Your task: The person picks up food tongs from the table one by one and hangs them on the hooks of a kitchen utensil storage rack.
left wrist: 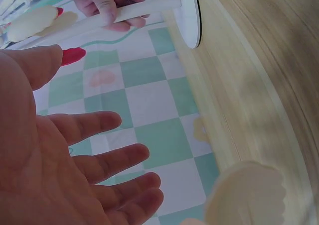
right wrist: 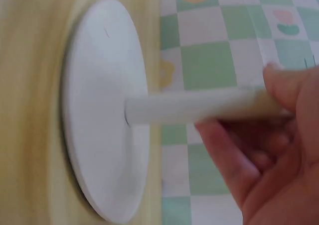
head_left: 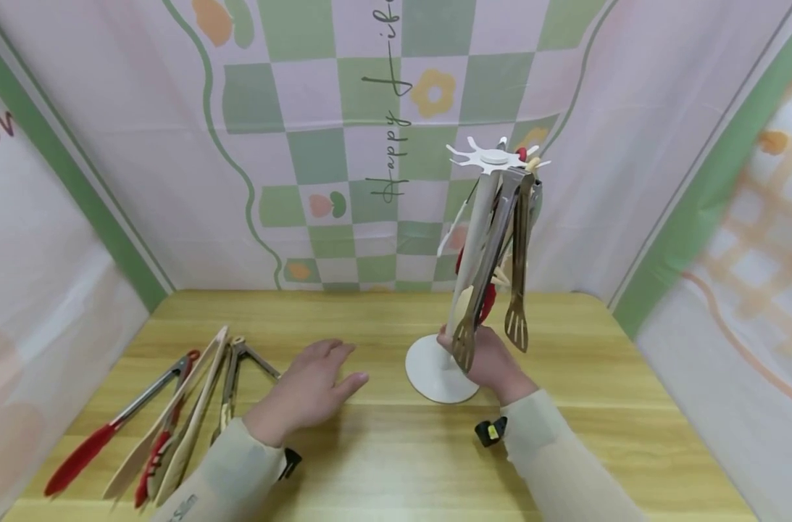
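Observation:
My right hand [head_left: 496,366] grips the white post [right wrist: 194,107] of a utensil stand, low down near its round base [head_left: 428,373]. Metal tongs with bronze slotted heads [head_left: 517,326] hang from the stand's white hooked top [head_left: 493,156], and other utensils with red and cream parts are partly hidden behind them. The left hand [head_left: 307,388] is held over the table between the stand and several tongs, its fingers extended and holding nothing. In the left wrist view, its palm [left wrist: 30,160] faces the camera with the fingers spread.
On the left of the wooden table [head_left: 382,464] lie red-headed tongs [head_left: 85,457], beige tongs [head_left: 193,428] and metal-handled tongs [head_left: 232,384], close together and partly overlapping. A checked cloth [head_left: 317,94] hangs behind the table, with more cloth on both sides.

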Demonstrator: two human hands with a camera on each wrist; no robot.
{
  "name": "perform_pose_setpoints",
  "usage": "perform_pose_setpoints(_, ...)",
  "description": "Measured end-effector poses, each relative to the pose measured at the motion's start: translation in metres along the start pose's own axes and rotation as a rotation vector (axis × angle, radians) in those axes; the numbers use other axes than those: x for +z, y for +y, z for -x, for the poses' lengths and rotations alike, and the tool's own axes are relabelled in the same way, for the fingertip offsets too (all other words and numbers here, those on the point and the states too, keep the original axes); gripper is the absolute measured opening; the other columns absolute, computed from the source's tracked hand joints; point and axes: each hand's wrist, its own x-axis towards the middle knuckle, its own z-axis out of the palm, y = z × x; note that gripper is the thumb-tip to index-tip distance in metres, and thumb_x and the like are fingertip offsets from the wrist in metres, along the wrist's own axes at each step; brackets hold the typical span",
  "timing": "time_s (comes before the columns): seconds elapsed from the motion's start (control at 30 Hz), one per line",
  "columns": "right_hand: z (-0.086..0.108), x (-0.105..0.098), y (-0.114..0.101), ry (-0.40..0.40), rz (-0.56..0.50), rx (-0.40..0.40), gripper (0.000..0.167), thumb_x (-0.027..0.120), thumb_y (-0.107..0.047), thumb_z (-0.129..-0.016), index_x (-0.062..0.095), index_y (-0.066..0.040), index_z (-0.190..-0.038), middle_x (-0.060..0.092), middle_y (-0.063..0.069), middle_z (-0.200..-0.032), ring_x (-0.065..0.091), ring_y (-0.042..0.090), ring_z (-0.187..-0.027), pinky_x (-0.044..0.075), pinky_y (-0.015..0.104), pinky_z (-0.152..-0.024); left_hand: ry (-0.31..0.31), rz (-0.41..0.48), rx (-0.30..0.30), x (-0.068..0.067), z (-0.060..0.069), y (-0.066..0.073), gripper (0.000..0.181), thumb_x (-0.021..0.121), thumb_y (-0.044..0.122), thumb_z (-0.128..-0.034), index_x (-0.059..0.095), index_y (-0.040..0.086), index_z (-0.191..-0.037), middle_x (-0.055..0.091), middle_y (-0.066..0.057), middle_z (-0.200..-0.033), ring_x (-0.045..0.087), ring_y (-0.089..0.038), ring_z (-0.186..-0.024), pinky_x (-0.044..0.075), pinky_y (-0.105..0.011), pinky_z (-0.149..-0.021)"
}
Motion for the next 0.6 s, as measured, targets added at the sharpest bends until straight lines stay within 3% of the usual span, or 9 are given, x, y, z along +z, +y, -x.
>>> perform_pose_setpoints(0.1,0.001,0.007,-0.005,0.082,0.148,-0.02,0.029,0.065,-0.032,-0.097,0.059,-0.014,-0.075,0.054,-0.003,-0.062,0.052,0.015,-0.057,0.047,0.035,-0.056,-0.016,-0.029,-0.015,-0.001,0.001,-0.002,0.07,0.045,0.057,-0.1014,0.044,0.007,-0.15,0.036,-0.024,-0.153,0.029,-0.042,-0.141,0.022,-0.056,-0.114)
perform_pose_setpoints(0.27,0.002,0.016,-0.008,0.135,0.212,-0.031,0.034,0.067,-0.035,-0.095,0.056,-0.013,-0.072,0.047,-0.003,-0.056,0.047,0.014,-0.052,0.045,0.035,-0.052,-0.031,-0.058,-0.049,-0.002,0.003,-0.004,0.072,0.042,0.058,-0.1022,0.038,0.006,-0.153,0.026,-0.028,-0.156,0.018,-0.049,-0.143,0.015,-0.059,-0.114)
perform_pose_setpoints(0.4,0.002,0.017,-0.009,0.157,0.208,-0.028,0.032,0.068,-0.027,-0.095,0.055,-0.008,-0.074,0.047,0.0,-0.056,0.047,0.015,-0.05,0.045,0.036,-0.05,-0.037,-0.067,-0.093,-0.001,0.004,-0.005,0.077,0.035,0.063,-0.1011,0.036,0.008,-0.155,0.017,-0.028,-0.158,0.007,-0.051,-0.144,0.009,-0.063,-0.113)
perform_pose_setpoints(0.6,0.001,0.016,-0.01,0.126,0.164,0.07,0.029,0.068,-0.027,-0.095,0.057,-0.007,-0.078,0.05,0.002,-0.06,0.049,0.016,-0.052,0.045,0.036,-0.05,-0.029,-0.069,-0.187,-0.001,0.005,-0.004,0.091,0.013,0.077,-0.0935,0.029,0.015,-0.158,0.002,-0.02,-0.162,-0.008,-0.045,-0.145,-0.001,-0.065,-0.111)
